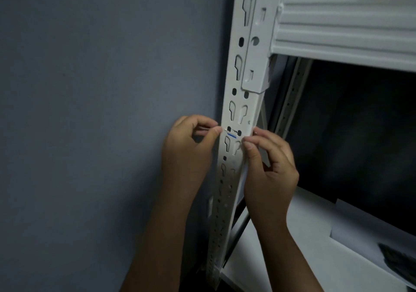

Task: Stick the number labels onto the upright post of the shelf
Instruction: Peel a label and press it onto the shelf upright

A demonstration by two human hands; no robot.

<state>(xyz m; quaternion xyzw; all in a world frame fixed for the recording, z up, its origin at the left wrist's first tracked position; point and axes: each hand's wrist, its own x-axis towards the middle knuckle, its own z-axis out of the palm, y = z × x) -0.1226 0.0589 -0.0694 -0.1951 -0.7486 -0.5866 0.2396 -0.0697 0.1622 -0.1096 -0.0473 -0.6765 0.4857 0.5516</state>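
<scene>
Now — 2 hands: left (191, 143), right (267, 163) | pinching 1 label (231, 134) | 1 post (245, 102)

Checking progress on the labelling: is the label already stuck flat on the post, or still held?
Still held. The label lies across the post, pinched at its ends by the left hand and right hand.
</scene>
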